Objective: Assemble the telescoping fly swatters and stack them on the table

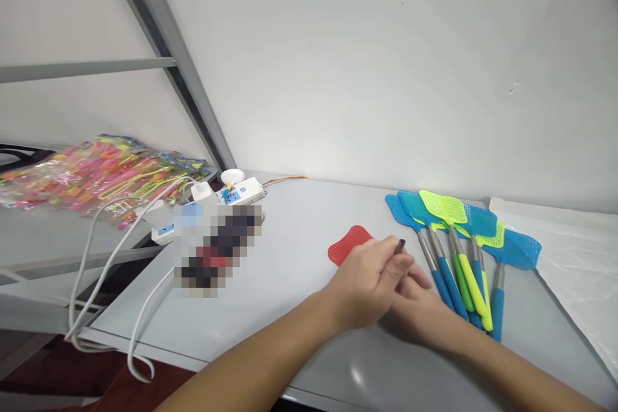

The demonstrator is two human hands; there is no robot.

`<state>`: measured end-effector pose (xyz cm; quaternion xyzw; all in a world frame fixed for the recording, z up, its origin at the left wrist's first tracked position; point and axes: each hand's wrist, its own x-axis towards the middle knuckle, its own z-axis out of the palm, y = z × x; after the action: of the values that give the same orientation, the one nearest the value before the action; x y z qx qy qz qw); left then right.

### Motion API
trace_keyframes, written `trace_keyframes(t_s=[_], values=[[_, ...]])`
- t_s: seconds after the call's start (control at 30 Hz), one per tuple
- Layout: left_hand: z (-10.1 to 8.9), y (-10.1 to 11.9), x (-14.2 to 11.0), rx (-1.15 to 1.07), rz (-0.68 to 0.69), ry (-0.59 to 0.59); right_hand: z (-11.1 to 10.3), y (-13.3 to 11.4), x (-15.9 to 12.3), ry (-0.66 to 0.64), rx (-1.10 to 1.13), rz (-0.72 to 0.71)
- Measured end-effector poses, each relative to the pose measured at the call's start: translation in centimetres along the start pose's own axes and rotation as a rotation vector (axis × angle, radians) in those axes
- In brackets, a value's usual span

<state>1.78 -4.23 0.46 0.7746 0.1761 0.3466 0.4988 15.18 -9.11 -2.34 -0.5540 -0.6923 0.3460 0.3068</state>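
My left hand is closed, with a thin dark-tipped stick poking up between its thumb and forefinger. A red fly swatter shows only its perforated head, just behind my left knuckles; my hands cover the rest, and I cannot tell whether either one grips it. Lying under and against the left, my right hand has curled fingers, and what they close on is hidden. To the right of both hands lies a bunch of blue and yellow-green fly swatters, their metal shafts and coloured handles pointing towards me.
White power strips with plugs and looping white cables occupy the table's left side. Near them is a pixelated dark item. Packaged colourful goods lie beyond the metal frame. A white sheet covers the right end.
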Motion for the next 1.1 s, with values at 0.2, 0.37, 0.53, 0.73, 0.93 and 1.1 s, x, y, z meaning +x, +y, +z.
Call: trace_keyframes(t_s=[0.2,0.37,0.53,0.73,0.93,1.1], values=[[-0.8,-1.1,0.0,-0.252,-0.044,0.439,-1.3,-0.3,1.6,0.059,-0.339,-0.139],[-1.5,-1.8,0.5,-0.259,-0.017,0.606,-1.0,1.8,2.6,0.153,-0.7,-0.043],[-0.9,-2.3,0.3,-0.195,-0.052,0.548,-0.3,1.9,2.7,0.144,-0.664,0.032],[-0.5,-2.7,0.1,-0.197,-0.037,0.524,-1.6,1.2,3.2,0.172,-0.146,0.182],[0.0,-3.0,-0.7,-0.068,-0.021,0.359,-3.2,0.2,3.1,0.675,0.542,0.037],[0.5,-3.0,-0.6,0.102,-0.046,0.161,-3.2,-0.4,2.5,0.852,0.764,0.043]])
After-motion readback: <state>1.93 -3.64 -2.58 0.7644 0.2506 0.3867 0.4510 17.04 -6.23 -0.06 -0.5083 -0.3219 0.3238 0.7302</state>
